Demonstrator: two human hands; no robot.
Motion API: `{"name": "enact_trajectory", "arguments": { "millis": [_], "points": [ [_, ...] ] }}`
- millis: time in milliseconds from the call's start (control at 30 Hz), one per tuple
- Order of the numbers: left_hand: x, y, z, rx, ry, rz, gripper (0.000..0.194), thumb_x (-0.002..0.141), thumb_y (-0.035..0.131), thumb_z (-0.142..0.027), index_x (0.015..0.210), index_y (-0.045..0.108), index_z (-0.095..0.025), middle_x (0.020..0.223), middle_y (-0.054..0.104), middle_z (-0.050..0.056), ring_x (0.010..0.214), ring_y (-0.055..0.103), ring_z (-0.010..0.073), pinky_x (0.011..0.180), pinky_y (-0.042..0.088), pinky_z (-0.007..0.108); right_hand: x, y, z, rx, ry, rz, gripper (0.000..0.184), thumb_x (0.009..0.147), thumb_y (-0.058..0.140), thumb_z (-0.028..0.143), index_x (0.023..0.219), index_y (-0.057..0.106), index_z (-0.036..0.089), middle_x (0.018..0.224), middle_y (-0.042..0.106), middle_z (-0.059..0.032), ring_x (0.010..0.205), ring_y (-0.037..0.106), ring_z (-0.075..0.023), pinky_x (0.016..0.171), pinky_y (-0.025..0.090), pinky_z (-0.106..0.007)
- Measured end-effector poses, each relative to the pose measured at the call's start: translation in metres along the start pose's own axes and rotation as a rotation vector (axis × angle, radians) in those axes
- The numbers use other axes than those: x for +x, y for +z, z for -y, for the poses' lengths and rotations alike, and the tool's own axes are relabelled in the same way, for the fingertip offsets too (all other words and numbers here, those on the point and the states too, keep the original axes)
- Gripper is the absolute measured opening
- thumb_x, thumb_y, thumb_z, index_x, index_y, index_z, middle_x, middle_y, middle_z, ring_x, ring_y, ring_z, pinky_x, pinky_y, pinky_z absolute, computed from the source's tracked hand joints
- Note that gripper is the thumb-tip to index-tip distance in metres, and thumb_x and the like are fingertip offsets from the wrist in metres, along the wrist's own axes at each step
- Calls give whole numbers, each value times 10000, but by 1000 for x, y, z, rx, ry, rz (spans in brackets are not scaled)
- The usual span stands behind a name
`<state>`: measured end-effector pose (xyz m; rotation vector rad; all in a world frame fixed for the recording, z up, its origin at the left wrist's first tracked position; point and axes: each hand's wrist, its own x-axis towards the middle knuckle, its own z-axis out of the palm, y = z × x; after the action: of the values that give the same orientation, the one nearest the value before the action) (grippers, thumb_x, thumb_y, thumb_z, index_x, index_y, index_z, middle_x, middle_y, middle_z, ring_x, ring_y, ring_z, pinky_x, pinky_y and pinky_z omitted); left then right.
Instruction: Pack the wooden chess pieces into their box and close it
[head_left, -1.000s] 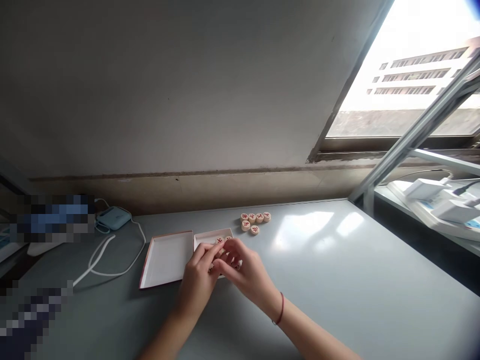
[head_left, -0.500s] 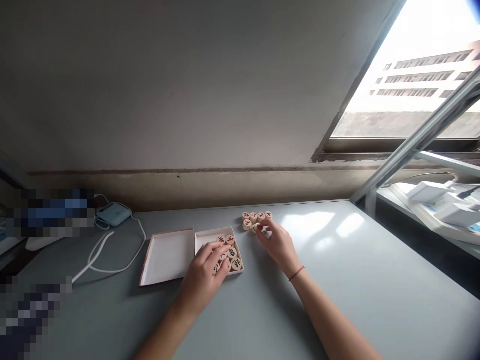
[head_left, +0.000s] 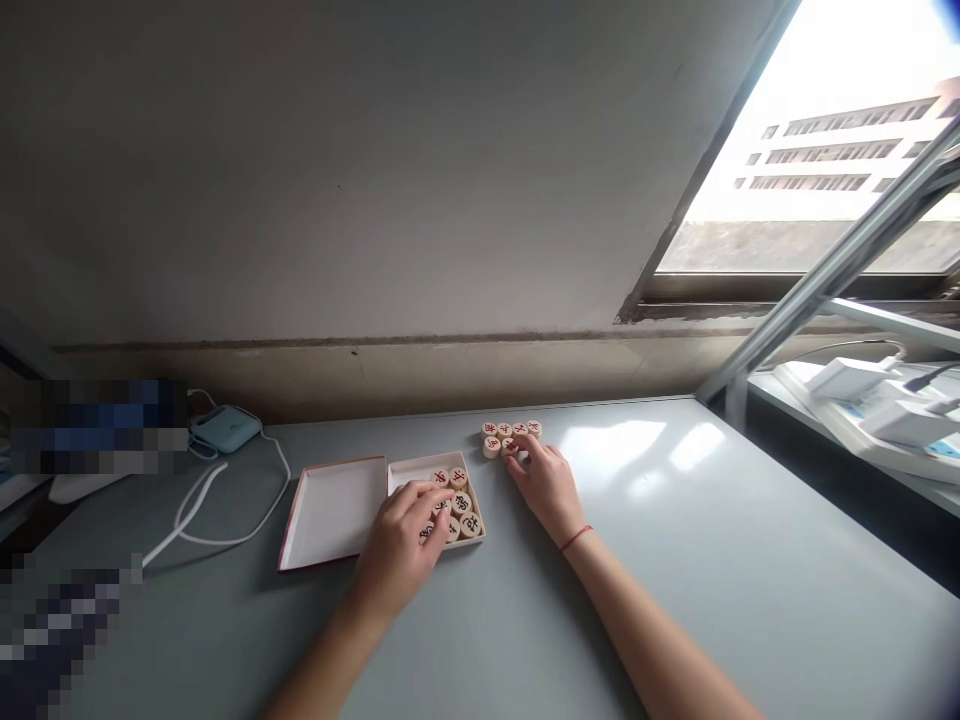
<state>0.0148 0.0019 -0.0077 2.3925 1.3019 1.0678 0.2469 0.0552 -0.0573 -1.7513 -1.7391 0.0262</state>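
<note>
My right hand has its fingertips pinched on a round wooden Chinese chess piece, which sits in the front row of a small group at the back of the desk. To its left stands another piece, with a row of red-marked pieces behind. Over the shallow box my left hand reaches with fingers apart, partly hiding what lies inside. Black-marked pieces and red-marked pieces show in the box, faces up.
The open box lid lies left of the box. A light blue device with a white cable is at the back left. Chargers stand on a shelf at right, beyond a metal bar. A wall bounds the desk's back.
My right hand has set its piece down beside the one at the front left of the group, and its fingers still touch it. My left hand stays over the box, slightly shifted.
</note>
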Motion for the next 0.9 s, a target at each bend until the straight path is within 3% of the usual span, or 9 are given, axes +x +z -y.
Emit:
{"name": "enact_trajectory", "arguments": {
  "millis": [133, 267, 400, 533, 667, 900],
  "points": [
    [3, 0, 8, 104, -41, -23, 228, 899, 453, -208, 1024, 643, -215, 956, 676, 44, 896, 640, 183, 808, 491, 307, -2, -5, 7, -5, -14, -35, 168, 845, 500, 278, 979, 576, 211, 949, 674, -69, 786, 567, -225, 694, 443, -337],
    [14, -4, 17, 278, -133, 8, 242, 904, 453, -247, 1000, 670, -199, 948, 692, 59, 877, 639, 211, 773, 452, 337, -13, -13, 35, 128, -103, -1, 221, 875, 465, 288, 1058, 550, 198, 1014, 641, -99, 890, 581, -240, 748, 469, -362],
    [29, -7, 17, 401, -261, 215, 295, 933, 401, -264, 975, 689, -221, 955, 697, 58, 942, 620, 240, 783, 419, 356, -21, -17, 59, 211, -172, 121, 304, 879, 392, 177, 1139, 548, 206, 1077, 635, -92, 964, 576, -234, 801, 486, -370],
    [39, -3, 13, 409, -334, 356, 342, 953, 349, -313, 1031, 677, -257, 1005, 691, 60, 968, 607, 247, 770, 399, 358, -21, -16, 60, 169, -278, 228, 608, 742, 321, -21, 1254, 538, 226, 1275, 574, -49, 1075, 540, -220, 882, 477, -376],
    [41, 2, 12, 368, -383, 350, 327, 934, 365, -330, 954, 687, -276, 1014, 685, 48, 989, 589, 247, 802, 371, 370, -19, -17, 56, 156, -295, 311, 650, 686, 334, -56, 1189, 613, 246, 1294, 584, -2, 1076, 554, -200, 902, 479, -359],
    [35, 4, 5, 293, -368, 280, 260, 904, 419, -316, 797, 638, -225, 925, 709, 30, 953, 595, 219, 803, 318, 354, -20, -18, 57, 143, -306, 305, 619, 690, 354, -63, 1158, 629, 235, 1269, 603, -20, 1064, 576, -199, 884, 492, -352]
  ]
}}
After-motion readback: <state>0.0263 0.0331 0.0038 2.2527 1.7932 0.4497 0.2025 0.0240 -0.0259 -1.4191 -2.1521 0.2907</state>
